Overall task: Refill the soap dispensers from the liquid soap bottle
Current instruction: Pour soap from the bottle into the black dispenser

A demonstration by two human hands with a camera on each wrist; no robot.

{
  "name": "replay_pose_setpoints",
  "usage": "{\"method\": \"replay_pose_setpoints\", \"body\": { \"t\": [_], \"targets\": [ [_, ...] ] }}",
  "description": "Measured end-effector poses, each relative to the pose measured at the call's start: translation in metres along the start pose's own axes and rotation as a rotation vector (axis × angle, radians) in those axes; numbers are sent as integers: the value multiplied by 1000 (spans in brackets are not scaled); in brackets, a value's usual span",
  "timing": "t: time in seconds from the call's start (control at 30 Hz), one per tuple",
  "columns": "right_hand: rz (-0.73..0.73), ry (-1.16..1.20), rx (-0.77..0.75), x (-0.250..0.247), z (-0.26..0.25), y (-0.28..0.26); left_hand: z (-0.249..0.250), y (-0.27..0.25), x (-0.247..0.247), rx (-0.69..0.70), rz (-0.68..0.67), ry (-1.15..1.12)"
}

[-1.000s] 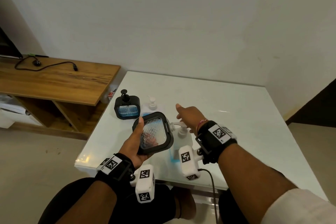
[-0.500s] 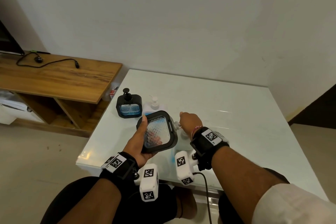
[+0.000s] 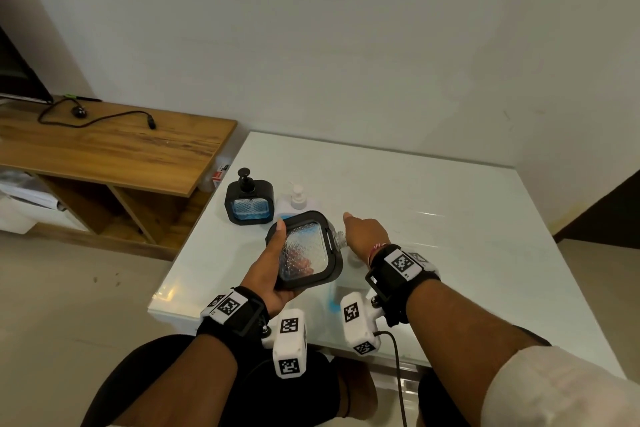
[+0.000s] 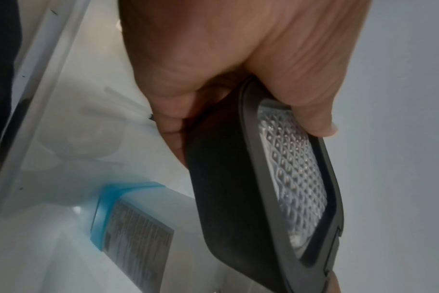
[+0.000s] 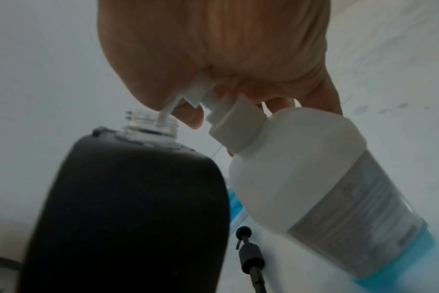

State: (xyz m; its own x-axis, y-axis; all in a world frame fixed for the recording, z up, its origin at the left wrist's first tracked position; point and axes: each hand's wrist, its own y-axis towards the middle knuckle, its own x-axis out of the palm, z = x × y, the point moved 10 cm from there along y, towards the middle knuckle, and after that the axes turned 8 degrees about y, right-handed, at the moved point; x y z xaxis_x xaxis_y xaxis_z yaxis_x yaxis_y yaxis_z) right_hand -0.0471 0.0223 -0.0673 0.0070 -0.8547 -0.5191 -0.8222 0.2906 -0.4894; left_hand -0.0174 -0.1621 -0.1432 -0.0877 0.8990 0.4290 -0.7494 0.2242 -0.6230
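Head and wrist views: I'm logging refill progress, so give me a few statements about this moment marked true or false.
1. The left hand holds a black dispenser tilted, off the table. True.
2. That dispenser has its pump screwed on. False: its clear threaded neck is open.
3. The right hand presses the pump of the white soap bottle, whose nozzle points into the neck. True.
4. The held dispenser is full of blue soap. False: its window looks clear.
5. A second black dispenser stands on the table with its pump on and blue liquid inside. True.
6. The soap bottle lies flat on the wooden shelf. False: it is at the table, under the right hand.
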Motion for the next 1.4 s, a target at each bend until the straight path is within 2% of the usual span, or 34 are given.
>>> {"method": "replay_pose_setpoints", "body": {
  "t": [0.27,0.43,0.67,0.87,1.1,1.27,1.4],
  "targets": [
    [-47,119,-16,9,-5,7,-1,1,-2,-10,9,3],
    [32,40,-8,4,3,8,1,1,0,-7,14,21],
    [-70,101,-24,8,-4,9,2,0,1,-1,5,8],
    [-9,27,-2,7,4,8,4,-3,6,-4,2,22],
    [-95,75,-36,7,-9,-1,6,-8,10,-2,5,14],
    [-32,-7,-16,6,-3,1,5,-7,10,-16,10,34],
    [-74,16,-29,8,-6,1,6,-10,11,-13,17,39]
  ]
}}
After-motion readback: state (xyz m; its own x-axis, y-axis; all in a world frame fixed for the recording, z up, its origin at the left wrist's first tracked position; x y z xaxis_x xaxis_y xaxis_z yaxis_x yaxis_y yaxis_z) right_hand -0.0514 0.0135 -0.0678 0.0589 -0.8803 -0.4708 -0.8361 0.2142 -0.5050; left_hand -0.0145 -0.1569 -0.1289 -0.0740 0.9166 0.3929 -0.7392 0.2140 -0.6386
